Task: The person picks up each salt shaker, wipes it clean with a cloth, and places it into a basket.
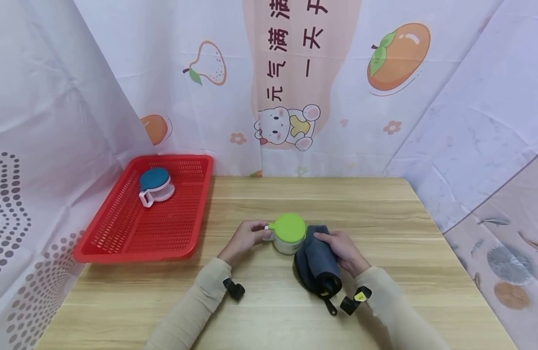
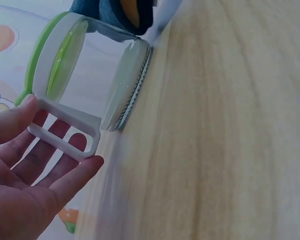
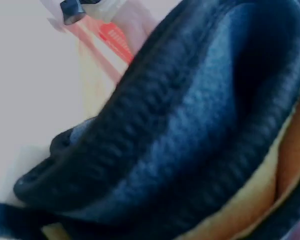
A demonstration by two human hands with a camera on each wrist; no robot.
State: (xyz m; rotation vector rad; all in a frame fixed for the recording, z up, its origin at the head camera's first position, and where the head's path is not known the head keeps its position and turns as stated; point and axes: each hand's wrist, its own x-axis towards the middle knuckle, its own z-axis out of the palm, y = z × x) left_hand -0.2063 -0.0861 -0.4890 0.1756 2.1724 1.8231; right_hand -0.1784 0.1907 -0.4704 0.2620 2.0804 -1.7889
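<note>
A clear jar with a green lid [image 1: 289, 228] and a white handle stands on the table. My left hand [image 1: 247, 239] holds its handle, thumb near the lid's tab and fingertips behind the handle [image 2: 70, 145] in the left wrist view. Right beside the jar lies a dark blue-grey cloth item [image 1: 319, 257] with a black rim and a small loop. My right hand [image 1: 344, 252] grips it from the right side, thumb on top. In the right wrist view the fabric [image 3: 155, 135] fills most of the picture and hides the fingers.
A red basket [image 1: 193, 243] sits at the left of the wooden table [image 1: 251, 311], with a blue-lidded jar [image 1: 155, 179] with a white handle in its upper part. A printed curtain [image 1: 234, 112] hangs behind the table.
</note>
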